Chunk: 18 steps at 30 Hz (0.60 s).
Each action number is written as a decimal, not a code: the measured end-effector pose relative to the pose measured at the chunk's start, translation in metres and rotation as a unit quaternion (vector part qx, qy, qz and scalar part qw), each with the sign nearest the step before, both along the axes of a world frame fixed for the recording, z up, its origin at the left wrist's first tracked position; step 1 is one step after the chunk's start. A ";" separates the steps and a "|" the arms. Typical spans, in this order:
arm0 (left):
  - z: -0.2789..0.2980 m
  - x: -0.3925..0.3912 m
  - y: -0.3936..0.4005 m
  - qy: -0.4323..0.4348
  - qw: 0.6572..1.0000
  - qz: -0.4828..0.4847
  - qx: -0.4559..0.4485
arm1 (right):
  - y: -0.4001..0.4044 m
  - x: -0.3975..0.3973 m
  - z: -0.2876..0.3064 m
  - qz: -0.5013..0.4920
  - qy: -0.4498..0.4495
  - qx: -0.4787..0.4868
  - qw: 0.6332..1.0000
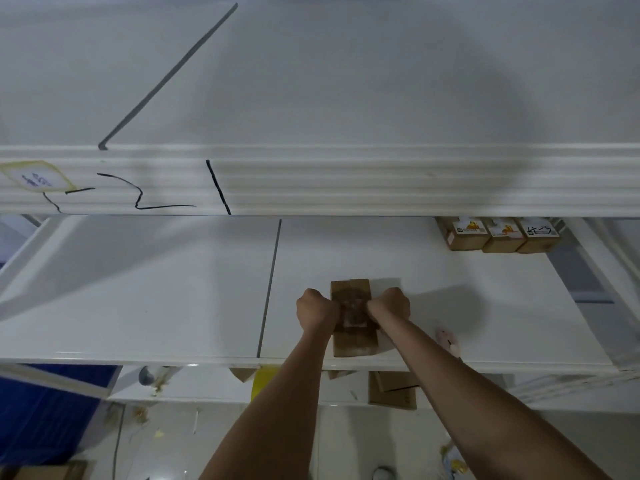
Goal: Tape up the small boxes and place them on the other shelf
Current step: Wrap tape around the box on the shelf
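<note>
A small brown cardboard box [352,342] lies on the white shelf [173,306], near its front edge, right of a dark seam. My left hand [316,305] and my right hand [390,304] sit on either side of the box top with fingers curled, gripping it across the middle. A shiny patch of clear tape [353,311] shows between the hands. Three small boxes with labels [502,233] stand in a row at the back right of the same shelf.
A white shelf beam [346,181] with black marker lines crosses overhead. A pink object [448,339] lies right of my right forearm. Below the shelf are cardboard pieces [391,393], a yellow item [263,381] and scraps on the floor.
</note>
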<state>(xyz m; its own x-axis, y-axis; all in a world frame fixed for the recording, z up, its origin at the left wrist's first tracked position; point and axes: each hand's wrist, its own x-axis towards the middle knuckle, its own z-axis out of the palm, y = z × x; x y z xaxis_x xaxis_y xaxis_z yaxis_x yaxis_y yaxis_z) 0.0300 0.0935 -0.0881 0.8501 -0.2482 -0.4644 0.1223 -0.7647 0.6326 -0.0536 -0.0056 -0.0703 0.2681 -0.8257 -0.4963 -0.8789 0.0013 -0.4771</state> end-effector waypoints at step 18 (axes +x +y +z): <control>0.014 0.023 -0.006 0.110 0.993 -0.032 -0.005 | -0.010 0.014 0.019 -0.026 -0.044 0.066 0.997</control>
<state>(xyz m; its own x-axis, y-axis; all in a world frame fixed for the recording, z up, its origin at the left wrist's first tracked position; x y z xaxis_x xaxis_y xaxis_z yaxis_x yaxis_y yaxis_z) 0.0527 0.0874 -0.0739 0.7100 -0.3040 -0.6352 0.2100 -0.7696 0.6031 -0.0395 -0.0152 -0.0513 0.2732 -0.7688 -0.5782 -0.8310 0.1142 -0.5444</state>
